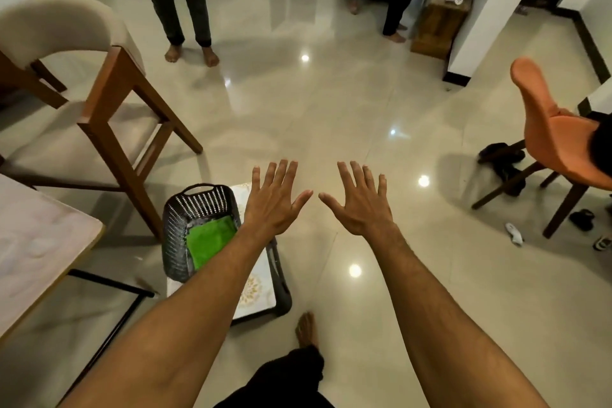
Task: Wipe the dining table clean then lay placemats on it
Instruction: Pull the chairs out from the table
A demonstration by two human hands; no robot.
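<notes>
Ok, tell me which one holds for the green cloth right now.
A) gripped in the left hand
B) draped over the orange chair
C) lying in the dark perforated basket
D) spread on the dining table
C: the green cloth lies inside the dark perforated basket, while the left hand and right hand are spread open and hold nothing.

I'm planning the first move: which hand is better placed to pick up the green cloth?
Probably left: the left hand is open near the black basket holding the green cloth; the right hand is farther off, over floor.
</notes>
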